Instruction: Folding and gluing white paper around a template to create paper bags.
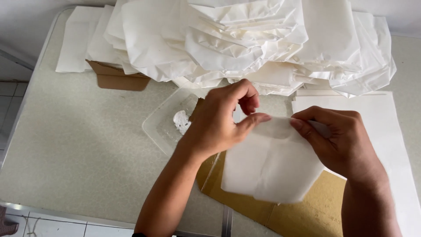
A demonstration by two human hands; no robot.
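My left hand point(221, 118) and my right hand point(340, 138) both hold a folded white paper piece point(272, 169) by its top edge, above a brown cardboard sheet point(307, 210). The left thumb and fingers pinch the paper's upper left corner. On the upper right, the right hand's fingers grip the same edge. Just behind the left hand sits a clear plastic tray point(164, 125) with a dab of white paste point(181, 121) in it.
A big heap of white folded papers point(245, 39) fills the back of the speckled table point(87, 145). A flat stack of white sheets point(390, 127) lies at the right. A brown cardboard piece point(116, 79) pokes out under the heap. The table's front edge runs along the bottom left.
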